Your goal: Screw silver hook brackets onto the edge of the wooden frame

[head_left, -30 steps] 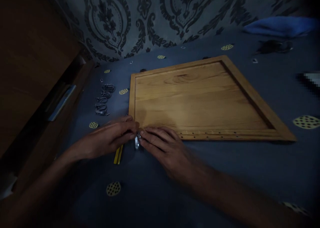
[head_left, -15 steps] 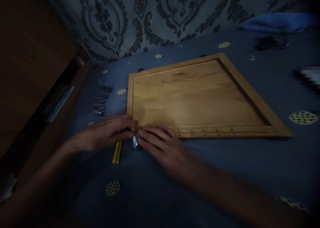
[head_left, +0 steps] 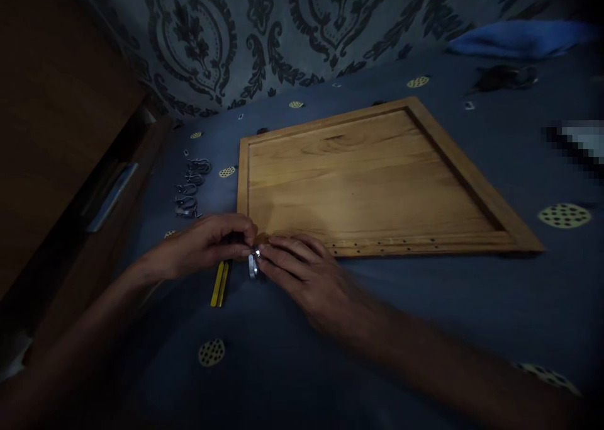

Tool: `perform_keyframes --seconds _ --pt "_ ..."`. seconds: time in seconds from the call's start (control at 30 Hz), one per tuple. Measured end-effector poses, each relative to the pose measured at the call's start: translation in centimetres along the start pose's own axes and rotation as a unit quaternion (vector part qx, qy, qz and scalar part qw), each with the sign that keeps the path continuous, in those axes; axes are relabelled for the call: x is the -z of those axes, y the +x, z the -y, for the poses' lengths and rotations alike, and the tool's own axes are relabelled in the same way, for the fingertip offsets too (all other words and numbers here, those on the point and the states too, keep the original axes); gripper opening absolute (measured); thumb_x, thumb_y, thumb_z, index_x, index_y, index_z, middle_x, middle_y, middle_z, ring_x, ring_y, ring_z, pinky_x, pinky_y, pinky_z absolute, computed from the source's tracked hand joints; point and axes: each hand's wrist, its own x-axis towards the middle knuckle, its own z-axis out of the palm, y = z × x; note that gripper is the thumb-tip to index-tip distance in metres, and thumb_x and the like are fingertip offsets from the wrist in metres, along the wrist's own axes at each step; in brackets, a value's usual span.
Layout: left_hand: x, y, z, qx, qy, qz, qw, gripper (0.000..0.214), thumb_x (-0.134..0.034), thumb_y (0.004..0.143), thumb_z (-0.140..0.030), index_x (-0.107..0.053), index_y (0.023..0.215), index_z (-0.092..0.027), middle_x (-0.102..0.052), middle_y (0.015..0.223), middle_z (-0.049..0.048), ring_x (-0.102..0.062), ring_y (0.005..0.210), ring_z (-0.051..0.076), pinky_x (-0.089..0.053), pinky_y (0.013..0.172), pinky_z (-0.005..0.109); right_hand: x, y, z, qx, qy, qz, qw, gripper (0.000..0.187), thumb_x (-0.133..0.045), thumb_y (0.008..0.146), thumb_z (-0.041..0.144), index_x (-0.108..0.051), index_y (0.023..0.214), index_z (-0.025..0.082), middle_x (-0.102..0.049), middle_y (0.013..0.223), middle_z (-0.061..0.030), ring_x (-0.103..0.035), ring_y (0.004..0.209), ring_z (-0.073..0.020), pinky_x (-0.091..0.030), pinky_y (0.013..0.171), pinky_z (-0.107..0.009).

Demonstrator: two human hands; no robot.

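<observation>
A wooden board (head_left: pixel 368 178) with a raised rim lies on a blue cloth; a row of small holes runs along its near rail. At its near left corner my two hands meet. My left hand (head_left: pixel 207 244) is closed, its fingertips pinching a small shiny metal hook (head_left: pixel 253 263). My right hand (head_left: pixel 302 272) lies beside it, fingers pressed together on the same hook against the board's edge. A yellow-handled tool (head_left: pixel 219 283) lies on the cloth just under my left hand.
Several more metal hooks (head_left: pixel 191 187) lie in a row left of the board. A dark wooden cabinet (head_left: pixel 61 134) stands at the left, a patterned wall behind. A blue folded cloth (head_left: pixel 514 39) and a dark object (head_left: pixel 500 77) sit at the far right.
Both hands stay at the board's near left corner on the hook. My left fingers have curled a little more. The view has drifted slightly.
</observation>
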Motion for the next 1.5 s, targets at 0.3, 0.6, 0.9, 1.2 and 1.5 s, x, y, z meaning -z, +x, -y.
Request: perform_keyframes --seconds 0.3,0.6,0.9,1.2,1.5 --pt "-1.5 -0.4 0.7 -0.007 -0.030 -0.062 0.998 0.022 -0.060 0.100 -0.036 -0.069 0.096 -0.017 -0.070 0.091 0.0043 -0.065 0.083 0.017 -0.049 0.072 0.025 0.4 0.2 0.1 0.001 0.007 0.011 1.000 0.032 -0.053 0.098 0.007 -0.068 0.127 0.006 -0.072 0.131 -0.0142 -0.060 0.126 -0.0275 -0.048 0.108 -0.046" --pt "-1.4 -0.7 0.6 -0.015 0.015 -0.070 0.997 0.020 -0.059 0.101 -0.035 -0.069 0.097 -0.018 -0.071 0.091 0.0030 -0.066 0.084 0.017 -0.048 0.075 0.026 0.3 0.1 0.1 -0.004 0.011 0.015 1.000 0.037 -0.048 0.096 0.005 -0.067 0.128 0.008 -0.072 0.132 -0.0140 -0.059 0.129 -0.0259 -0.048 0.107 -0.046" --pt "-1.0 -0.8 0.2 -0.006 0.033 -0.044 0.998 0.022 -0.056 0.102 -0.039 -0.071 0.103 -0.021 -0.072 0.095 0.0024 -0.066 0.088 0.018 -0.050 0.079 0.027 0.4 0.1 0.0 -0.004 0.014 0.030 0.999 0.040 -0.050 0.094 0.004 -0.065 0.131 0.012 -0.070 0.134 -0.0136 -0.057 0.132 -0.0270 -0.048 0.107 -0.048" --pt "-0.2 -0.8 0.1 0.001 0.106 -0.005 0.994 0.026 -0.050 0.104 -0.040 -0.068 0.105 -0.021 -0.072 0.097 0.0030 -0.065 0.087 0.018 -0.048 0.076 0.027 0.1 -0.3 0.0 -0.010 0.017 0.034 0.999 0.043 -0.052 0.093 0.003 -0.063 0.134 0.012 -0.068 0.138 -0.0136 -0.053 0.136 -0.0267 -0.045 0.111 -0.049" --pt "0.8 -0.1 -1.1 -0.015 0.160 0.038 0.986 0.019 -0.051 0.103 -0.031 -0.067 0.100 -0.021 -0.071 0.093 0.0024 -0.064 0.083 0.017 -0.044 0.072 0.025 0.7 0.1 0.1 -0.004 0.015 0.035 0.999 0.040 -0.051 0.092 0.003 -0.065 0.130 0.006 -0.069 0.136 -0.0150 -0.056 0.132 -0.0281 -0.046 0.110 -0.048"
